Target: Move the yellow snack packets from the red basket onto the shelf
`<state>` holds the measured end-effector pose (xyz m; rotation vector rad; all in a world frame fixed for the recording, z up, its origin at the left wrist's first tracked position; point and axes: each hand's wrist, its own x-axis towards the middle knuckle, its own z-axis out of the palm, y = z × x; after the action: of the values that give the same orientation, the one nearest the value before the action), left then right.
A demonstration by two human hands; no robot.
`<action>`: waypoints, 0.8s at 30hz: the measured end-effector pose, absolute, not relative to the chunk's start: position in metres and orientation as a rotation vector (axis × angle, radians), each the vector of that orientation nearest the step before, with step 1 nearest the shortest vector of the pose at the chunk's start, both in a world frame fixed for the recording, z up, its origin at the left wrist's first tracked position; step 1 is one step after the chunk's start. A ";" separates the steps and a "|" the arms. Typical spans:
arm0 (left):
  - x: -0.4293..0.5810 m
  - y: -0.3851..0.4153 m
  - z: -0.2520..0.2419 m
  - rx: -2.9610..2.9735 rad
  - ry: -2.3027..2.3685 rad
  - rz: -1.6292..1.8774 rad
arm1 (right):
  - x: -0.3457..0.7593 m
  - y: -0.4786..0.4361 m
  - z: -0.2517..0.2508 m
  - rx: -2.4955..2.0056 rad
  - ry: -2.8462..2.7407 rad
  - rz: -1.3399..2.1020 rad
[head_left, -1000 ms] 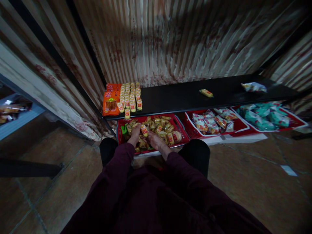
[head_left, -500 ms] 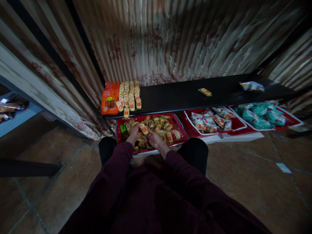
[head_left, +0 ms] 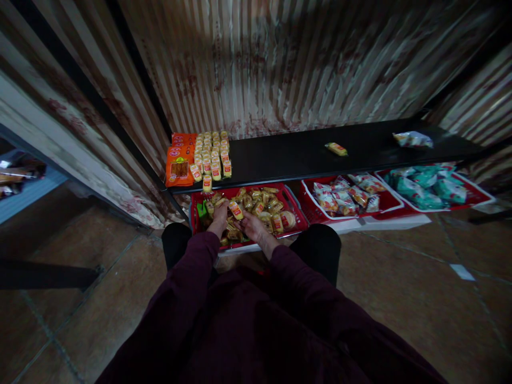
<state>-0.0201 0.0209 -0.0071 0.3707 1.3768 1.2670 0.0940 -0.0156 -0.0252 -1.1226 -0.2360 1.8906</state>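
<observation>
A: Doing what right now?

B: Holding one pack [head_left: 236,210] over the near basket [head_left: 293,202], pinching it between left hand [head_left: 220,213] and right hand [head_left: 253,226]. Bringing both hands close together, closing fingers on it from either side. Not telling which is bearing more of the weight.

A: Judging the step how?

B: Guessing at handling a single pack, perhaps turning or checking it, label upward.

A: Calling for what next?

B: Probably calling for a light, sure grip, and for clearing the shelf [head_left: 276,157] edge on any lift.

A: Seeing what in the baskets?

B: Finding gold packs [head_left: 248,202] heaped in the near one, with something green [head_left: 209,208] at its left end and a round pack [head_left: 288,220] toward its right. Spotting red-and-white bags [head_left: 344,202] in the middle basket [head_left: 391,201], teal bags [head_left: 450,189] in the far basket [head_left: 479,197].

A: And on the shelf?

B: Seeing orange bags [head_left: 178,166] lying beside rows of small cakes [head_left: 210,153] at the left, a lone pack [head_left: 336,149] farther along, a pale bag [head_left: 413,140] toward the right end. Not making out the print.
</observation>
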 end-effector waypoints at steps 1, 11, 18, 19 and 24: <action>-0.020 0.021 -0.007 0.369 1.372 1.268 | 0.094 -0.015 -0.026 -1.119 -0.237 1.881; -0.018 0.014 -0.012 0.403 1.364 1.253 | 0.093 -0.016 -0.037 -1.121 -0.305 1.790; -0.009 0.011 -0.018 0.375 1.365 1.316 | 0.091 -0.014 -0.032 -1.106 -0.245 1.721; -0.007 0.011 -0.019 0.382 1.359 1.318 | 0.090 -0.014 -0.032 -1.110 -0.227 1.701; -0.004 0.007 -0.022 0.439 1.372 1.311 | 0.088 -0.011 -0.036 -1.080 -0.225 1.633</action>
<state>-0.0041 0.0065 -0.0217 0.4386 1.3718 1.3114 0.0877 -0.0113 -0.0356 -1.0799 -0.2245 1.6326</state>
